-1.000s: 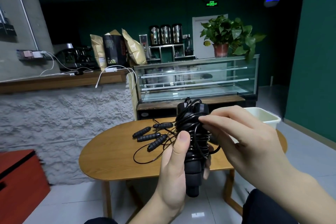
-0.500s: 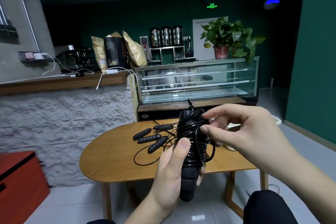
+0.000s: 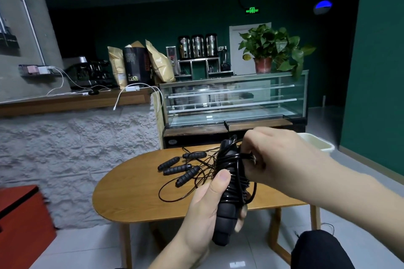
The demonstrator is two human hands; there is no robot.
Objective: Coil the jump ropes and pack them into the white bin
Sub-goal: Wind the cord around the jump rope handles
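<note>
Fingers of both hands around wound rope bundle (image 3: 229, 183); white bin (image 3: 317, 144) contents hidden.

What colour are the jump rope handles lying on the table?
Black, ribbed handles, clearest in the head view.

white bin (image 3: 320, 144) mostly hidden behind right hand (image 3: 277, 159), right fingers (image 3: 251, 160) curled out of sight

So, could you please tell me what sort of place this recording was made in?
Most likely a café or coffee shop: an espresso machine sits on the wooden counter, a glass display case stands beside it, and three steel urns line a shelf behind.
</note>
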